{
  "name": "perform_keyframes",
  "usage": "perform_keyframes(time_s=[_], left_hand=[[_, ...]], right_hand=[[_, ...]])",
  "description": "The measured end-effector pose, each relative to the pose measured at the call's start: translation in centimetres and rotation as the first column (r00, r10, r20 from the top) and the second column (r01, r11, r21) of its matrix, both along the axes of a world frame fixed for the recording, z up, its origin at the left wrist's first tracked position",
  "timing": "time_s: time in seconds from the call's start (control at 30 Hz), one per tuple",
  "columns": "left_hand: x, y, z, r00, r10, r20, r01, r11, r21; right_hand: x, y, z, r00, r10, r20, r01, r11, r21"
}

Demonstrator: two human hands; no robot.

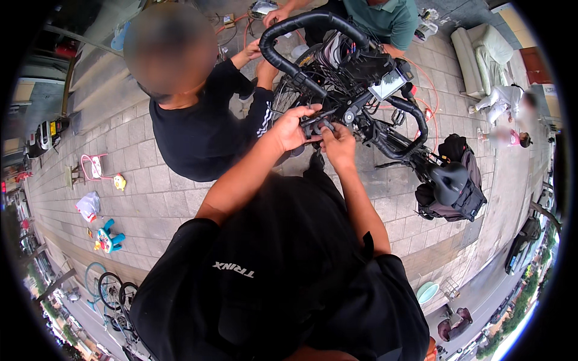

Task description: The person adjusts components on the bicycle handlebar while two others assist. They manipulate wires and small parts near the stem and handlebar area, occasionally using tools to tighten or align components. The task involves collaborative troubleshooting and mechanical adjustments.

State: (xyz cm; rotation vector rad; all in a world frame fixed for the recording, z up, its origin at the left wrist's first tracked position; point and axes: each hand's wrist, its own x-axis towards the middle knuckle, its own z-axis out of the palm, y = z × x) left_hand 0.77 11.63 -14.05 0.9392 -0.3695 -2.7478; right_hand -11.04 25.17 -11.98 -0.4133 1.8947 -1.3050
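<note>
In the head view my left hand (289, 131) and my right hand (337, 145) are close together, gripping a small dark part (319, 125) just below the left end of a black bicycle's handlebar (295, 72). Its exact form is partly hidden by my fingers. The stem (355, 108) is right beside it, with a silver-edged screen device (388, 85) above and cables running around them. The bicycle's saddle (447, 180) lies lower right, with black bags around it.
A person in black (192, 138) sits at my upper left, both hands near the bike. Someone in teal (391, 24) works behind it. An orange hose (424, 78) crosses the paving. Children's toys (110, 237) lie left. A sofa (463, 60) and other people (503, 102) are right.
</note>
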Motion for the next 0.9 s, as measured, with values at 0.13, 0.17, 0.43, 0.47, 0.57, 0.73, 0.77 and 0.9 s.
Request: perform_keyframes(time_s=[0.13, 0.17, 0.43, 0.47, 0.57, 0.73, 0.77, 0.9], left_hand=[[0.3, -1.4, 0.8, 0.992, 0.013, 0.123, -0.001, 0.995, -0.102], [0.4, -1.6, 0.8, 0.990, 0.033, 0.138, -0.017, 0.993, -0.118], [1.3, -1.8, 0.9, 0.985, 0.134, 0.108, -0.095, 0.946, -0.310], [1.1, -1.9, 1.1, 0.989, 0.085, 0.122, -0.040, 0.942, -0.333], [-0.1, -2.9, 2.3, 0.987, -0.013, 0.159, 0.071, 0.929, -0.362], [-1.4, -5.6, 1.9, 0.976, -0.138, 0.167, 0.187, 0.928, -0.324], [-1.5, -5.9, 1.6, 0.976, -0.156, 0.154, 0.198, 0.929, -0.311], [-1.6, -7.0, -0.9, 0.973, -0.221, 0.061, 0.229, 0.927, -0.299]], right_hand=[[-1.0, 0.8, -1.1, 0.995, -0.039, -0.088, 0.039, 0.999, -0.001], [-1.2, 1.3, -1.4, 0.993, -0.032, -0.112, 0.034, 0.999, 0.012], [-2.4, 3.5, 1.3, 0.993, -0.022, 0.115, 0.021, 1.000, 0.014], [-2.4, 3.7, 1.0, 0.992, -0.019, 0.124, 0.019, 1.000, 0.006], [-2.4, 3.9, 0.8, 0.998, 0.030, 0.050, -0.030, 0.999, -0.014], [-2.2, 3.6, 0.5, 0.956, 0.145, -0.256, -0.152, 0.988, -0.006], [-2.2, 3.5, 0.7, 0.927, 0.185, -0.326, -0.192, 0.981, 0.008], [-2.2, 2.5, 3.5, 0.748, 0.420, -0.515, -0.361, 0.907, 0.216]])
